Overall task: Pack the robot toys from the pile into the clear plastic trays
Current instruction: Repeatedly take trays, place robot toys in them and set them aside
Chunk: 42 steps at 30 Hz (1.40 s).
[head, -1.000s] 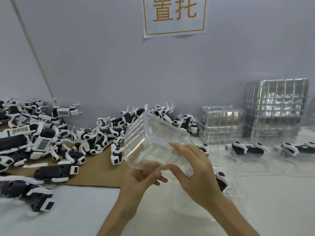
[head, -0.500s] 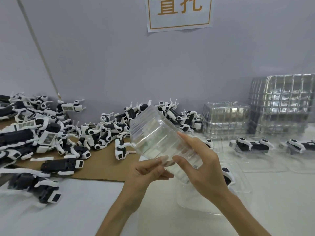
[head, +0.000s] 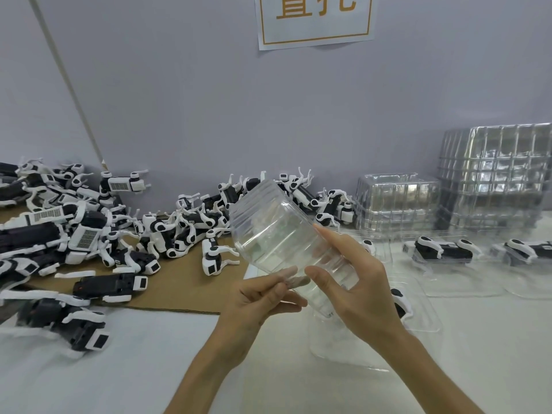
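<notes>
Both hands hold a nested stack of clear trays (head: 277, 231) in the air, tilted, above the tabletop (head: 134, 369). The right hand (head: 355, 291) has its grip closed around the stack, thumb on the near side and forefinger laid along the top. The left hand (head: 257, 297) pinches the stack's lower rim, with its fingertips showing through the plastic. This looks like the step of peeling 1 tray free.

The robot toys (head: 89, 234) lie in a tangled pile on a cardboard sheet (head: 185, 288) to the left, none of them in hand. To the right, 2 filled trays (head: 460, 285) sit flat, each with a toy in it. Another tray (head: 418, 321) with a toy lies directly under the right hand. 2 more stacks of empty trays (head: 397, 204) stand against the wall.

The likely trouble is the plastic itself. The trays look thin, slick and tightly nested, so a pull at the rim may bring 2 away together, or buckle the rim instead of separating it. If the right hand's grip loosens while the left one tugs, the stack could slide out and drop onto the filled tray below, knocking its toy out of its seat. The toys' thin white legs also look interlocked, so lifting 1 from the pile may drag its neighbours off the cardboard.
</notes>
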{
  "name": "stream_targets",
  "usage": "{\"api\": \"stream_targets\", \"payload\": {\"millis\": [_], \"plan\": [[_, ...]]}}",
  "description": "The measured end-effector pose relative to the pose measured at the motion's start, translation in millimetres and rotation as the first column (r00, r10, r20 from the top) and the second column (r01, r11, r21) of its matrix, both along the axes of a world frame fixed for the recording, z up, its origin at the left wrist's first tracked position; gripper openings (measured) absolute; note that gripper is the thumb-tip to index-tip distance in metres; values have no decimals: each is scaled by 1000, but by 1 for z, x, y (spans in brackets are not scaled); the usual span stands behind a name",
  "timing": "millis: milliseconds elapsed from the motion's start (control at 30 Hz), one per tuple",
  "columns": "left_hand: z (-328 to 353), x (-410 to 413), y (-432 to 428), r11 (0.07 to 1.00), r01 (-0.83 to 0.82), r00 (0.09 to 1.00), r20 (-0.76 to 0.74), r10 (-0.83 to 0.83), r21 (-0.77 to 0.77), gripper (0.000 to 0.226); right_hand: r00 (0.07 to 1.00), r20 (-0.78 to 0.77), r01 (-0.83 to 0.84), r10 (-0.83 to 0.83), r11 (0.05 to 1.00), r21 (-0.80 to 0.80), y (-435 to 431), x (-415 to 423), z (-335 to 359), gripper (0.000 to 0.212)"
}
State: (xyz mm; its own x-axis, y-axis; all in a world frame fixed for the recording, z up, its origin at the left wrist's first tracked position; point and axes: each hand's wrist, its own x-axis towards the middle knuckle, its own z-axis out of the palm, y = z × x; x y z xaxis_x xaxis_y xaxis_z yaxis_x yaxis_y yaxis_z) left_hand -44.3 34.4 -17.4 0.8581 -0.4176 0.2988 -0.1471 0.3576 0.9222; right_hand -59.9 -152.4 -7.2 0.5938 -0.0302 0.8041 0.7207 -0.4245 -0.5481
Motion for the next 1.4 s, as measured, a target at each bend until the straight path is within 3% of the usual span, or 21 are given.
{"api": "stream_targets", "payload": {"millis": [367,533,633,800,1033,1167,1267,1333,1400], "plan": [[1,0,-2,998,-54,998,26,54,-18,42,1000,14,15,-15,1000,-14,1,0,1,56],[-3,-2,-6,976,-216,972,92,217,-27,14,988,75,148,-134,964,-220,1,-1,-1,75],[-4,-3,-7,955,-295,944,151,294,-18,13,970,121,243,-213,901,-361,5,-1,-5,89],[-1,-6,-8,943,-330,922,228,313,38,17,959,138,284,-249,878,-385,4,-2,-5,91],[-6,-9,-18,915,-403,888,253,384,23,13,943,194,321,-270,892,-319,5,-2,-4,82],[-10,-5,-18,881,-471,864,229,448,54,24,919,256,362,-299,897,-251,-2,0,1,75],[-10,4,-6,855,-517,838,223,498,34,21,903,224,383,-366,923,-36,-24,2,14,73],[-8,14,8,817,-577,806,150,572,-12,17,885,185,400,-428,901,169,-48,2,23,75],[-5,22,19,780,-620,780,45,625,-88,20,863,164,428,-478,864,266,-69,0,27,78]]}}
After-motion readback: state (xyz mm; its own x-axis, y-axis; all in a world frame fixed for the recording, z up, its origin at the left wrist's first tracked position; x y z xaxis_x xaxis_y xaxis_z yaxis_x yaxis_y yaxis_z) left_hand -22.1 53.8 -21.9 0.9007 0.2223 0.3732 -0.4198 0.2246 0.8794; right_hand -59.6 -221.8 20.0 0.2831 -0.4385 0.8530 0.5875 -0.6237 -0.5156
